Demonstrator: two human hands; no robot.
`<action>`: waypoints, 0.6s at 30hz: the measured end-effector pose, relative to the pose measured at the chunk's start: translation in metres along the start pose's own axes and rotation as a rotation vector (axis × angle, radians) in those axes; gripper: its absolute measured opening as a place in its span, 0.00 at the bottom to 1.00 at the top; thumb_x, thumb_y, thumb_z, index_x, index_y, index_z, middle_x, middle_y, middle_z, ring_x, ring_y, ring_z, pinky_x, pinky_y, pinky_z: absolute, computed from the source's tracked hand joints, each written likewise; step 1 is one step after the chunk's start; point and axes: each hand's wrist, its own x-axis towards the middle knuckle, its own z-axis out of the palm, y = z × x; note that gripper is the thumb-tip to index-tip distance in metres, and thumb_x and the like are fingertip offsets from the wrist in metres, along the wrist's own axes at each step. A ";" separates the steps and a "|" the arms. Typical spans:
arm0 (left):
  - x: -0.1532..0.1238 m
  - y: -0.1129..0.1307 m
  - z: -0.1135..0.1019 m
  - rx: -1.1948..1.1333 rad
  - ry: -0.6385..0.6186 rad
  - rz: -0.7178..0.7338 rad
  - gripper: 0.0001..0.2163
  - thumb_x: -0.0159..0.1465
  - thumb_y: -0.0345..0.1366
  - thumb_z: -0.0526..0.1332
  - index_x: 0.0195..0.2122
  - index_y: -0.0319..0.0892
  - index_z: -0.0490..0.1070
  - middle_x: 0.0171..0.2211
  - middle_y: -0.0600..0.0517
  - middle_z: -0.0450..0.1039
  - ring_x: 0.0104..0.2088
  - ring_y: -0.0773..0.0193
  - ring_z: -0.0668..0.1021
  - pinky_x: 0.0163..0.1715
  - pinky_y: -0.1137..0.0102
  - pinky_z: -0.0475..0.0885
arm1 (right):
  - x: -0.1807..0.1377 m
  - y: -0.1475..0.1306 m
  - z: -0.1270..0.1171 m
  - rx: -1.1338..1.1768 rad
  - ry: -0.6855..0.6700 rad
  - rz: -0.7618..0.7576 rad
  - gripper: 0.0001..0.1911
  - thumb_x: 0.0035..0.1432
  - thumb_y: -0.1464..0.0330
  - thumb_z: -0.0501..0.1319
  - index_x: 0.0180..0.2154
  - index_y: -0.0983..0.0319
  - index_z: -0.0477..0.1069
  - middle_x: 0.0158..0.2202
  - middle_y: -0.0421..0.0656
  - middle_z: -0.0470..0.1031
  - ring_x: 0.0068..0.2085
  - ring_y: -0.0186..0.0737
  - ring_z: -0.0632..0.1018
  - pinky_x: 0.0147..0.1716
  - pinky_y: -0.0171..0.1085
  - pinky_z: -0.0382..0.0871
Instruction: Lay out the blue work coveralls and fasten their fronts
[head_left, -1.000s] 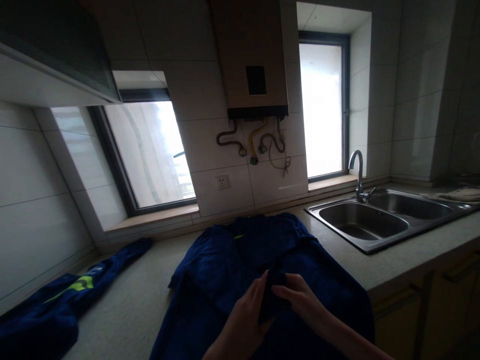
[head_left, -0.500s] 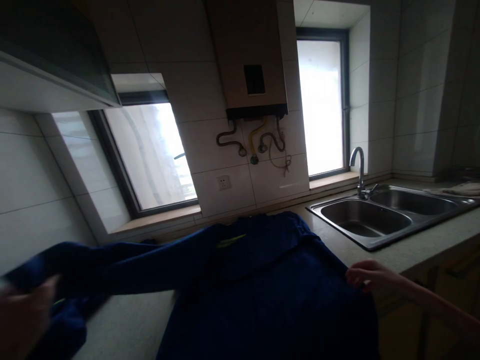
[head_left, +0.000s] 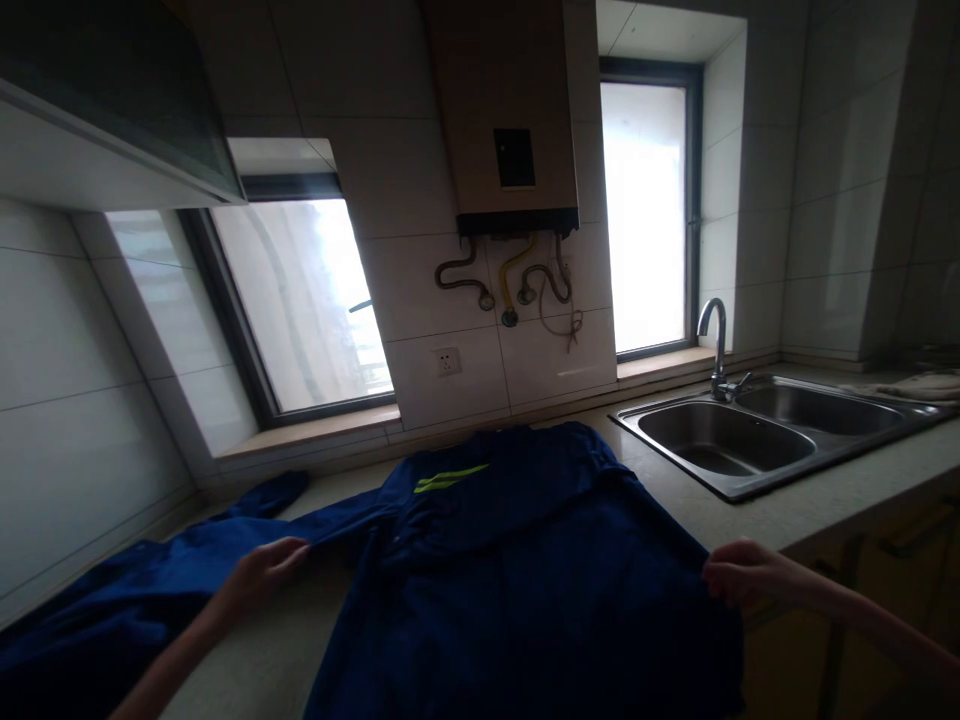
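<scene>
A dark blue work jacket [head_left: 540, 580] with two yellow-green stripes lies spread on the counter, its lower part reaching the bottom of the view. At its right edge, my right hand [head_left: 739, 572] is closed, pinching the fabric. My left hand [head_left: 271, 562] has its fingers together at the jacket's left sleeve [head_left: 341, 522] and appears to grip it; the fingertips are partly hidden by cloth and dimness. Left of that hand lies more blue cloth [head_left: 142, 590], bunched along the wall; whether it is a separate garment I cannot tell.
A double steel sink [head_left: 731, 495] with a tap [head_left: 720, 345] is set into the counter [head_left: 847, 500] at right. A water heater [head_left: 510, 110] with hoses hangs on the tiled wall between two windows. At upper left, a cabinet [head_left: 112, 120] juts out.
My left hand has come from the far left edge to the right, closer to the jacket's body. The outstretched sleeve has come down; blue cloth now rests at left. My right hand stays at the edge.
</scene>
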 end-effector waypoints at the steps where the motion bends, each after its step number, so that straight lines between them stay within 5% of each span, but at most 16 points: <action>1: 0.006 -0.004 0.023 -0.018 -0.127 0.081 0.32 0.48 0.67 0.54 0.30 0.40 0.76 0.25 0.53 0.76 0.29 0.60 0.77 0.31 0.74 0.70 | 0.000 0.000 0.003 0.004 -0.028 -0.011 0.26 0.51 0.54 0.59 0.23 0.74 0.76 0.19 0.50 0.73 0.19 0.27 0.73 0.19 0.27 0.54; 2: 0.011 -0.006 0.047 -0.008 -0.214 0.126 0.26 0.51 0.61 0.56 0.33 0.41 0.76 0.28 0.54 0.77 0.33 0.60 0.78 0.34 0.74 0.70 | -0.001 0.000 0.006 0.009 -0.071 -0.018 0.26 0.50 0.54 0.60 0.23 0.73 0.76 0.20 0.50 0.74 0.19 0.28 0.73 0.19 0.27 0.54; 5: 0.017 -0.001 0.107 0.084 -0.170 0.103 0.25 0.52 0.54 0.59 0.40 0.36 0.73 0.35 0.47 0.75 0.36 0.55 0.77 0.38 0.68 0.70 | -0.003 0.005 0.012 0.034 -0.225 -0.024 0.25 0.47 0.52 0.63 0.26 0.72 0.77 0.22 0.51 0.75 0.22 0.31 0.75 0.20 0.28 0.58; 8: 0.015 0.017 0.138 0.272 -0.104 0.007 0.24 0.59 0.51 0.53 0.42 0.33 0.70 0.37 0.42 0.72 0.37 0.53 0.76 0.35 0.66 0.69 | -0.008 0.009 0.020 0.030 -0.223 -0.032 0.30 0.50 0.48 0.58 0.26 0.72 0.76 0.22 0.53 0.75 0.22 0.30 0.75 0.21 0.29 0.57; 13: 0.007 0.053 0.141 0.627 -0.012 0.133 0.15 0.63 0.30 0.46 0.38 0.35 0.72 0.39 0.40 0.70 0.43 0.51 0.73 0.41 0.63 0.67 | -0.017 -0.004 0.024 -0.045 -0.206 -0.045 0.31 0.49 0.45 0.57 0.26 0.70 0.75 0.23 0.53 0.75 0.24 0.33 0.76 0.23 0.33 0.60; 18: -0.009 0.108 0.136 0.865 0.187 0.413 0.16 0.62 0.25 0.45 0.40 0.33 0.73 0.49 0.37 0.67 0.53 0.45 0.66 0.54 0.53 0.58 | -0.030 -0.028 0.028 -0.054 -0.381 -0.104 0.24 0.52 0.50 0.61 0.32 0.65 0.77 0.28 0.50 0.77 0.28 0.37 0.77 0.26 0.33 0.66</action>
